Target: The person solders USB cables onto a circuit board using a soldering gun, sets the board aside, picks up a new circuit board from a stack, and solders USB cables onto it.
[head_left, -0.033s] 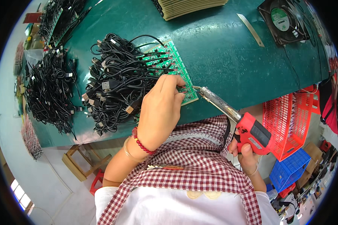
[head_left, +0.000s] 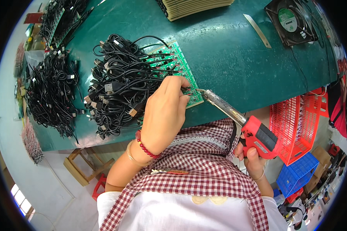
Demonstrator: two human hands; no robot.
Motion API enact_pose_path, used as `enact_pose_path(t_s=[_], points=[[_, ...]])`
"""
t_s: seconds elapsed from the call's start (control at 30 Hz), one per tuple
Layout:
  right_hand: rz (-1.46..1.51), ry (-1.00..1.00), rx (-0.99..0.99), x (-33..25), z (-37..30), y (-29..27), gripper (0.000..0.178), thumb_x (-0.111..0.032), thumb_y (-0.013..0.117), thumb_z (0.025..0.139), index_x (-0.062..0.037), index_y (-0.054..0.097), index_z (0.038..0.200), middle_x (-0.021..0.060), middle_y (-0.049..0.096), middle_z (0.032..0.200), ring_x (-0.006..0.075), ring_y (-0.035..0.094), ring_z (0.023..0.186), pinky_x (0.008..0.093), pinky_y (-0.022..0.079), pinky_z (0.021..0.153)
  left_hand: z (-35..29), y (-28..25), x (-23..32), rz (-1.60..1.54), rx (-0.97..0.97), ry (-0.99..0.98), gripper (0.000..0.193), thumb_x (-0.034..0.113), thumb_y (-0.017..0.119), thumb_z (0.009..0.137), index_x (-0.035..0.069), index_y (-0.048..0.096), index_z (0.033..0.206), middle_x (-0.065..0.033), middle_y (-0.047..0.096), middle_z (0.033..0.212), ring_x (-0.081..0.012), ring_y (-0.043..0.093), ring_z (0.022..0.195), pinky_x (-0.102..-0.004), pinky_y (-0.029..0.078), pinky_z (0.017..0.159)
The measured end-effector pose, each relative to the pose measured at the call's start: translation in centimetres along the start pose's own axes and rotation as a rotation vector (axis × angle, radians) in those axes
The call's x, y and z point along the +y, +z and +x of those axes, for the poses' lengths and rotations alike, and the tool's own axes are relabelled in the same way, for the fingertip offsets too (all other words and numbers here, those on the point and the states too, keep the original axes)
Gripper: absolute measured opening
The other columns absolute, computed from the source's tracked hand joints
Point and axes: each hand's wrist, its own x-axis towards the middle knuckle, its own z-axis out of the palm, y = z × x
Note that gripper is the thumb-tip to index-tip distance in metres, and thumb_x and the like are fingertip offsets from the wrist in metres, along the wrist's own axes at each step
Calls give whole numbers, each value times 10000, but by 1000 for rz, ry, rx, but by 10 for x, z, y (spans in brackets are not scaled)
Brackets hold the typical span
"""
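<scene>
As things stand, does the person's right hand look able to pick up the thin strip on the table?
Probably not yet: the right hand holds the red soldering iron, which would likely need putting down first. Otherwise, nothing seen on the green table blocks the way to the strip.

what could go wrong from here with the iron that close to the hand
The right hand holds the soldering iron with its tip close to the fingers of the left hand; if hot, a small slip might burn them. The tip is by the right edge of the green circuit board, so it could touch the wrong spot. Black cables crowd the board's left side, and a tug on them might shift it.
</scene>
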Motion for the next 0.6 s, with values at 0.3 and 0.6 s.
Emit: enact_pose_path(t_s=[0.3,0.6], points=[[-87,17,-67,-2,5,1,542,-460,569,895,26,491,1122,93,568,702,116,490,556,241,388,498,8,-4,3,28,-74,-52,305,-74,643,726,20,514,986,-86,503,658,-226,533,585,-322,431,554],[-129,-14,-87,0,0,-6,436,-368,580,887,27,534,1068,76,575,737,120,501,612,262,407,551,10,-4,5,30,-82,-46,309,-84,636,721,16,505,982,-95,512,667,-255,550,602,-347,435,565]])
